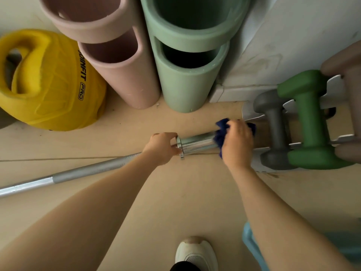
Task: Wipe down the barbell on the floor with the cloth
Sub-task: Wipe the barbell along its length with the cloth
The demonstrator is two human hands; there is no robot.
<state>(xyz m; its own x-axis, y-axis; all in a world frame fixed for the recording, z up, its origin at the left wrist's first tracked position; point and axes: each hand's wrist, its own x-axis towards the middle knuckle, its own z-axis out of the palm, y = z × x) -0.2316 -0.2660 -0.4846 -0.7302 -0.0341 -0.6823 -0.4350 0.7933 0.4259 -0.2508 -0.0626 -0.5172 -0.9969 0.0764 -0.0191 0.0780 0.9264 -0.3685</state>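
Both hands work mid-frame: left hand [161, 148] clasps the barbell [197, 143] at its collar on the floor; right hand [237, 142] bunches the cloth [220, 133] round the sleeve. Wiping rightward may knock the dumbbells [304, 118].

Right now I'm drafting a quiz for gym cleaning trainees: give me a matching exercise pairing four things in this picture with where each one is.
Things:
1. cloth
2. left hand
3. green dumbbell
4. yellow ball

Places:
A. on the rack at the right
B. on the floor at far left, beside the pink foam roll
C. bunched in the right hand on the barbell sleeve
D. gripping the bar at the sleeve's collar

Pairs: 1-C, 2-D, 3-A, 4-B
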